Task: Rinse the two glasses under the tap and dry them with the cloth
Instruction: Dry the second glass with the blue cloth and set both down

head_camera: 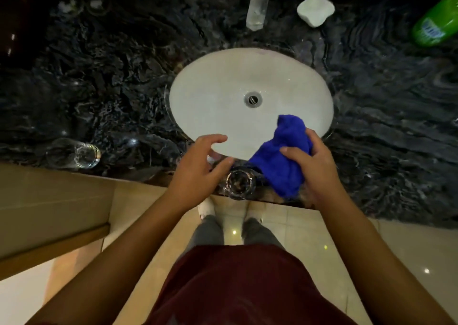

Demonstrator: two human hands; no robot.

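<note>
One glass [74, 153] stands at the far left on the dark marble counter [124, 77], well apart from my hands. My left hand [198, 166] hovers with fingers spread and loose, holding nothing, just beside the second glass [241, 183] at the counter's front edge. My right hand [314, 166] clutches the bunched blue cloth [282, 156] over the white sink's [223, 82] near rim.

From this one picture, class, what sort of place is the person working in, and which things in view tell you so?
Most likely a bathroom or washroom vanity. A white oval basin is set into a dark marble counter, a tap stands behind it, and a white soap bar lies beside the tap.
</note>
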